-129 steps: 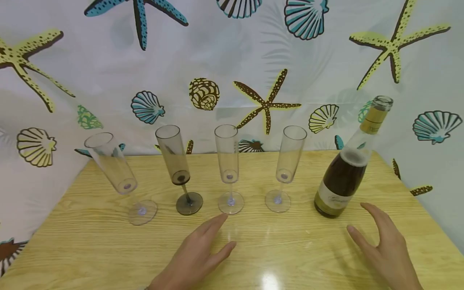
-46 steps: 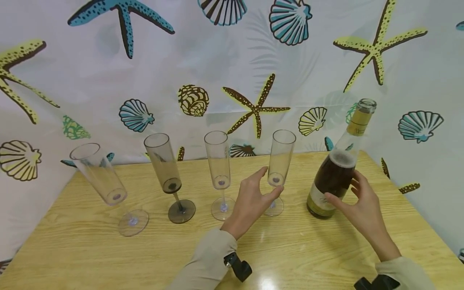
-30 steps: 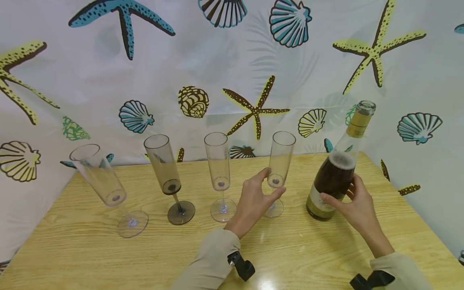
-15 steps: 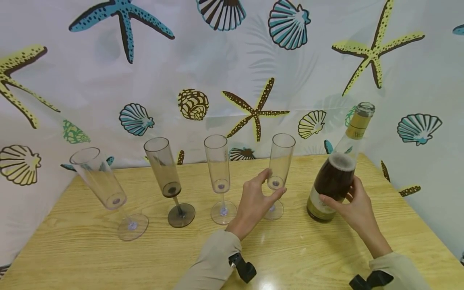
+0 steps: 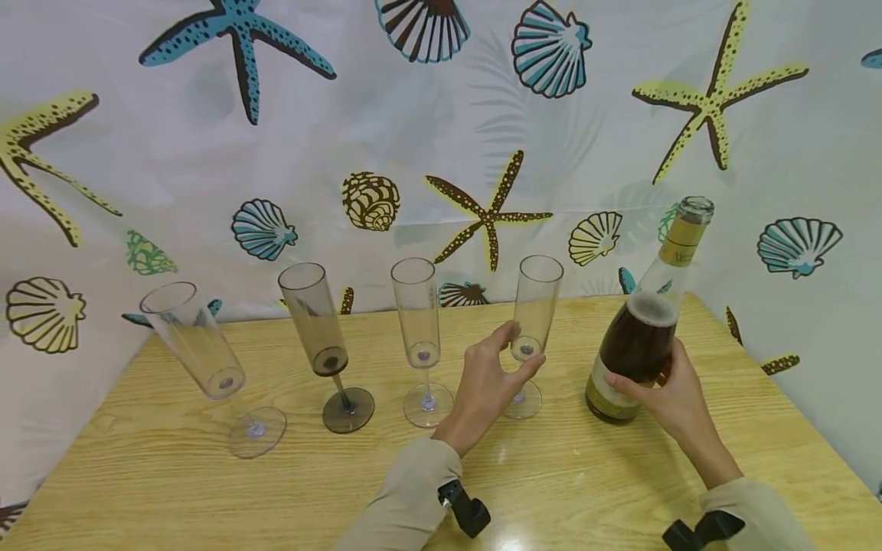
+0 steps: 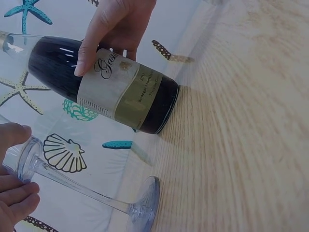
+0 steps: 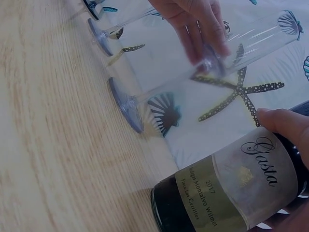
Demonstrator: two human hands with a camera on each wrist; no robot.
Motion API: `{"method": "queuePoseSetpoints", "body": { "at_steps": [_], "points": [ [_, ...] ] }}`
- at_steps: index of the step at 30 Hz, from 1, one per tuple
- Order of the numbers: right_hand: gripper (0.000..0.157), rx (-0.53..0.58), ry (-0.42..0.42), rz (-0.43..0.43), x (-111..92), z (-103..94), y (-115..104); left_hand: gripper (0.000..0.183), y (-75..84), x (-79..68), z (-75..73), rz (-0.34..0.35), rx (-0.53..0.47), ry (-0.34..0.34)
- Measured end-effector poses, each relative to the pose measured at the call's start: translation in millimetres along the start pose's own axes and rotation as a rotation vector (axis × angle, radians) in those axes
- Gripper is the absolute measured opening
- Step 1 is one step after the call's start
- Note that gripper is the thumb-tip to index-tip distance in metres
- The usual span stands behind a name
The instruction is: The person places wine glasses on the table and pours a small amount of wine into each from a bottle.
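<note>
My left hand holds the lower bowl of the rightmost clear champagne flute between thumb and fingers. That flute stands upright, its foot at the table surface in the left wrist view. To its right, my right hand grips the wine bottle around its lower half, thumb across the pale label. The bottle is uncorked, with dark liquid up to its shoulder and some froth on top. In the right wrist view, the left hand's fingers curl about the flute bowl's base.
Left of the held flute stand another clear flute, a smoky grey flute and a clear flute at the far left. The wooden table backs onto a cloth printed with shells and starfish.
Both hands have come from above the front of the table. The left has moved right to hold the rightmost flute; the right now grips the bottle. Over the last second they barely move.
</note>
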State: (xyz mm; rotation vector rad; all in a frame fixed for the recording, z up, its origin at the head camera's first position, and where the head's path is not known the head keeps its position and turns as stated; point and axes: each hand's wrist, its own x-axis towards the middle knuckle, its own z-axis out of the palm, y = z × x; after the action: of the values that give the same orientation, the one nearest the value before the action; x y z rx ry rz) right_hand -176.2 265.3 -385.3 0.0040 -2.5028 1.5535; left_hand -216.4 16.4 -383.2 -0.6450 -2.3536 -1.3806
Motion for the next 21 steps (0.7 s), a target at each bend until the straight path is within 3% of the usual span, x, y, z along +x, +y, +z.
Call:
{"method": "queuePoseSetpoints", "body": {
  "at_steps": [10, 21],
  "points": [
    [0.103, 0.057, 0.032, -0.013, 3.0, 4.7, -5.7, 0.047, -0.3, -4.3, -2.1, 0.016, -0.041, 0.036],
    [0.09, 0.079, 0.088, 0.006, 8.8, 4.9, -5.5, 0.048, 4.5, -7.4, -7.3, 0.039, -0.062, 0.038]
  ]
}}
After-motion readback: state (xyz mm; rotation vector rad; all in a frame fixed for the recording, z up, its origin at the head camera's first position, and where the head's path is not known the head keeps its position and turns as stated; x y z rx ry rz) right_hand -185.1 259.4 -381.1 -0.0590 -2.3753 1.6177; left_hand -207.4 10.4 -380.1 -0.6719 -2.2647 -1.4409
